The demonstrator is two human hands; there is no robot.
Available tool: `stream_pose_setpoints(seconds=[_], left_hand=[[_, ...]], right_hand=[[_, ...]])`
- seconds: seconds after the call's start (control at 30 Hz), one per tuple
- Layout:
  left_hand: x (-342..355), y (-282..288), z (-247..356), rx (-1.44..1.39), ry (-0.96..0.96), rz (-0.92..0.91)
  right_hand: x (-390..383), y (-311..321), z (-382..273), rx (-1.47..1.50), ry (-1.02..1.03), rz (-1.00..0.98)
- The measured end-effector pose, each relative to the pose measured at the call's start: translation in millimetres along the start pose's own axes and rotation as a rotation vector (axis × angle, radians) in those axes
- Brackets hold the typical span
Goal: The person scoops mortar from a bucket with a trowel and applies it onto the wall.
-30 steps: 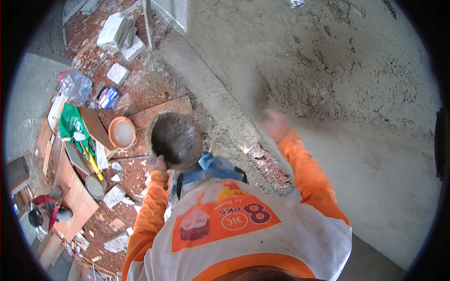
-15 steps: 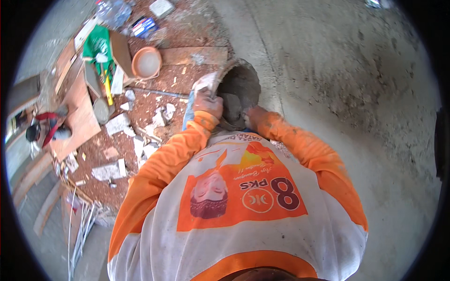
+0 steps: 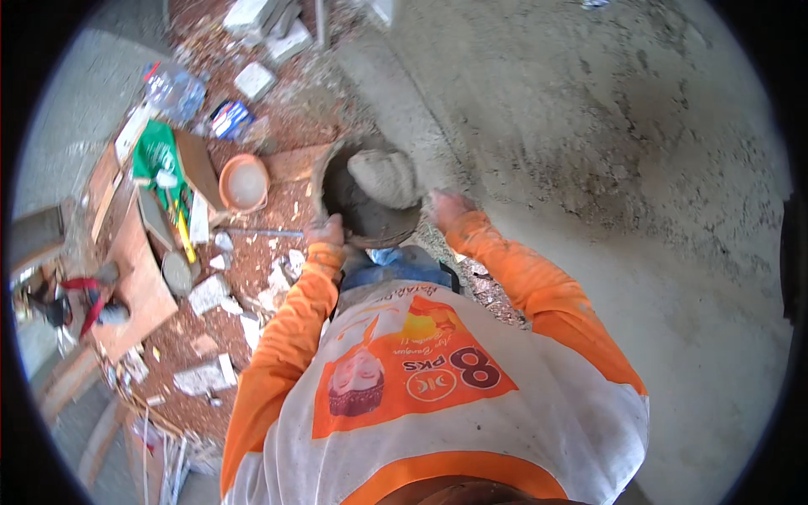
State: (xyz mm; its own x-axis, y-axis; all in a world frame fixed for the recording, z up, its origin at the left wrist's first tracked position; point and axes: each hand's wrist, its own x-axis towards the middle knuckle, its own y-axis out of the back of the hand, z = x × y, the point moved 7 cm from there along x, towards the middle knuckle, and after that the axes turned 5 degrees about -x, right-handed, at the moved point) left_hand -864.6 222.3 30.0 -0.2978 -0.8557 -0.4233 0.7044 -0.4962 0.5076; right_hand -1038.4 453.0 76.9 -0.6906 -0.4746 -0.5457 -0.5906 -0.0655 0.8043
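Observation:
My left hand [image 3: 326, 232] is closed on the near-left rim of a mortar-caked bucket [image 3: 364, 221] held in front of my legs, with dark grey mortar inside. At its right side my right hand [image 3: 448, 209] is closed on what looks like a trowel, its blade [image 3: 383, 178] over the bucket and covered in lighter grey mortar; the handle is mostly hidden by my fingers. Just right of the bucket runs a strip of rough grey cement beside a large plastered surface [image 3: 623, 168].
Left lie an orange pail [image 3: 246, 178] of pale liquid, a green bag [image 3: 153, 150], yellow-handled tool [image 3: 183, 231], water bottle [image 3: 172, 88], boards [image 3: 135, 295], broken blocks [image 3: 210, 295] and rubble. A person [image 3: 80, 303] in red-sleeved clothing is at the left edge.
My right hand came down from the plastered surface to the bucket. Since half a second ago, the bucket has swung forward and left from a tipped position, now showing its open top with mortar on the trowel.

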Motion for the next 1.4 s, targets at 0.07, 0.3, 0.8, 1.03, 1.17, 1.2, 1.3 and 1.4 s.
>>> stream_pose_setpoints(seconds=[0.07, 0.3, 0.8, 1.03, 1.17, 1.2, 1.3, 1.4], left_hand=[[28.2, 6.3, -14.6, 0.04, -0.023, -0.181], [53.0, 41.1, -25.3, -0.481, 0.224, -0.189], [217.4, 82.2, -55.9, 0.223, 0.03, -0.146], [217.0, 49.2, 61.2, 0.016, -0.259, -0.412], [185.6, 64.2, 160.7, 0.12, -0.52, -0.365], [191.2, 61.5, 156.3, 0.101, -0.567, -0.328], [195.2, 57.9, 151.1, 0.123, -0.618, -0.298], [189.6, 67.8, 157.4, 0.206, -0.577, -0.32]], right_hand=[[-13.0, 30.7, -42.6, 0.061, 0.191, 0.039], [-1.2, 97.8, -113.4, 0.446, 0.784, -0.306], [62.7, 97.5, 21.9, 0.565, -0.164, 0.683], [170.6, -7.2, -155.9, -0.037, 0.053, -0.319], [172.6, -0.1, -195.3, -0.292, 0.034, -0.288], [161.9, 3.1, -207.2, -0.265, 0.023, -0.315], [127.5, -16.3, -236.5, -0.107, 0.182, -0.418], [105.8, -4.8, -254.1, 0.11, 0.399, -0.269]])
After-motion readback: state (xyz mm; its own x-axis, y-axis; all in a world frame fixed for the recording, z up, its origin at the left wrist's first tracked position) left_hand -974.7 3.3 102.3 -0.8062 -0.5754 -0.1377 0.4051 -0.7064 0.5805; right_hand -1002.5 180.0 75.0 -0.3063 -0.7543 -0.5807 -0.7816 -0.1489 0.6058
